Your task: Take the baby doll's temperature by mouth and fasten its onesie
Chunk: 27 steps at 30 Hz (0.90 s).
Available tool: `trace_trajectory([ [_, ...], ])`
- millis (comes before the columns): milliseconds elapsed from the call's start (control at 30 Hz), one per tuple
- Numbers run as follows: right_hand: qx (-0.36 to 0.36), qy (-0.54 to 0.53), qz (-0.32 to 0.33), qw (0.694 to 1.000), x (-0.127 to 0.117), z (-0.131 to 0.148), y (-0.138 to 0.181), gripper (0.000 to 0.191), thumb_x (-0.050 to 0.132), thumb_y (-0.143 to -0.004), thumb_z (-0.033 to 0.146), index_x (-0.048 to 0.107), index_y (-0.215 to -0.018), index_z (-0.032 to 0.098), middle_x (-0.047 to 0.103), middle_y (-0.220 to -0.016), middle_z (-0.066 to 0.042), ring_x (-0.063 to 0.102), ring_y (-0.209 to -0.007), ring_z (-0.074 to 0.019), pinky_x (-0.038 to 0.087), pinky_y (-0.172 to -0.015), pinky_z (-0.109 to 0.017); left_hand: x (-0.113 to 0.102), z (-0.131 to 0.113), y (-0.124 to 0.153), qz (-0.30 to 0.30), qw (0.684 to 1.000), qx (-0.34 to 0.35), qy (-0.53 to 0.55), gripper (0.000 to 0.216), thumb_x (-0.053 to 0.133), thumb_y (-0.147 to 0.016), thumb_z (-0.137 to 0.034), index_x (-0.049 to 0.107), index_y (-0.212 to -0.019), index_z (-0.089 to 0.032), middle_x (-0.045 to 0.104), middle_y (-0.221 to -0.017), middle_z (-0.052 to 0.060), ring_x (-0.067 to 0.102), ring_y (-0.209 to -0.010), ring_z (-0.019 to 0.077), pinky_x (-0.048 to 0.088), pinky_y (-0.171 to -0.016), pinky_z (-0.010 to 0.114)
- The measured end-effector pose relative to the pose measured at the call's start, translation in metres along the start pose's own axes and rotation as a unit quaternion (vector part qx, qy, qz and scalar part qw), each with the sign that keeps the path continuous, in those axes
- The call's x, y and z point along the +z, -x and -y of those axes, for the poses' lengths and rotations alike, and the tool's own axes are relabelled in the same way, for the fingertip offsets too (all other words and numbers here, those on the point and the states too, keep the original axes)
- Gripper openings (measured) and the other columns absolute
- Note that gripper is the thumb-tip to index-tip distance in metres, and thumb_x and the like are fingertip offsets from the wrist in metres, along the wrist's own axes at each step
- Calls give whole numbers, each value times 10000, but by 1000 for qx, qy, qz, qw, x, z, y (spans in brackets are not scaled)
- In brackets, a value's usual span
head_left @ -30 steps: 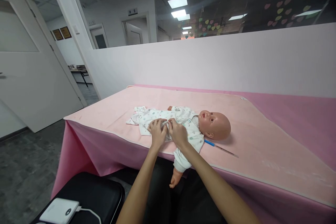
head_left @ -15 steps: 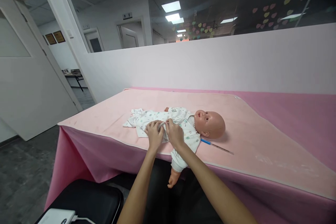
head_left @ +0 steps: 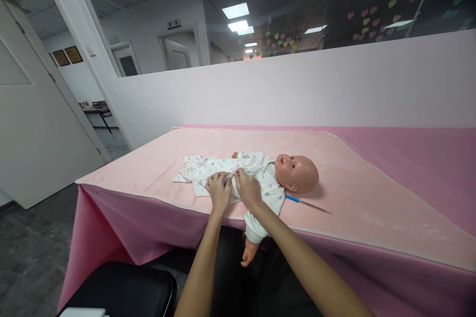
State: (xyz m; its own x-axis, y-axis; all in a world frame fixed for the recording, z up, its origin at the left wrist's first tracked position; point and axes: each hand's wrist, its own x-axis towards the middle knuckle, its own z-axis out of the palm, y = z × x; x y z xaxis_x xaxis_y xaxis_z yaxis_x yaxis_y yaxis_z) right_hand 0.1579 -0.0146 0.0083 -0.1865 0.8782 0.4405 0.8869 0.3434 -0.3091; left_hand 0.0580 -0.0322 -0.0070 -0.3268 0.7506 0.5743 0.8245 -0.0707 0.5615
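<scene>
A baby doll (head_left: 300,173) lies on its back, head to the right, dressed in a white printed baby shirt (head_left: 266,185) and matching trousers. One doll arm hangs over the table's near edge. At the doll's middle, my left hand (head_left: 219,189) is closed with its fingertips pinching the shirt cloth. Just right of it, my right hand (head_left: 248,187) also pinches the shirt, near its front edge. A fold of cloth is raised between the two hands. My fingers partly hide what lies under them.
A blue-capped thin stick, perhaps a thermometer (head_left: 307,204), lies beside the doll's head. A peach blanket (head_left: 364,183) covers the table over a pink cloth (head_left: 156,225). A black stool (head_left: 122,287) holding a white device (head_left: 84,312) stands at the lower left. A white wall (head_left: 297,91) rises behind.
The camera view has shifted slightly. Both hands stay on the shirt at nearly the same spot, and the doll keeps its position.
</scene>
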Motion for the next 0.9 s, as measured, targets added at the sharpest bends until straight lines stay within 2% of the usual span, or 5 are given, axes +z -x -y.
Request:
trace_trajectory([
  [267,-5,14,-8,1000,3,0,0,332,215,-953,368,487,-1050,205,642,-723,-38,629,-673,-157,361,-545,-215,-2,2,-1,4,998,-20,51,143,495,-798,-254,631,-843,-259,624,-974,15,434,-1051,235,279,-914,422],
  [900,4,0,6,1000,-5,1,0,343,195,-955,370,479,-1050,202,643,-747,-48,634,-695,-149,380,-561,-210,-4,0,-2,9,999,-29,42,169,473,-810,-284,634,-853,-253,632,-930,21,455,-1055,225,286,-919,397],
])
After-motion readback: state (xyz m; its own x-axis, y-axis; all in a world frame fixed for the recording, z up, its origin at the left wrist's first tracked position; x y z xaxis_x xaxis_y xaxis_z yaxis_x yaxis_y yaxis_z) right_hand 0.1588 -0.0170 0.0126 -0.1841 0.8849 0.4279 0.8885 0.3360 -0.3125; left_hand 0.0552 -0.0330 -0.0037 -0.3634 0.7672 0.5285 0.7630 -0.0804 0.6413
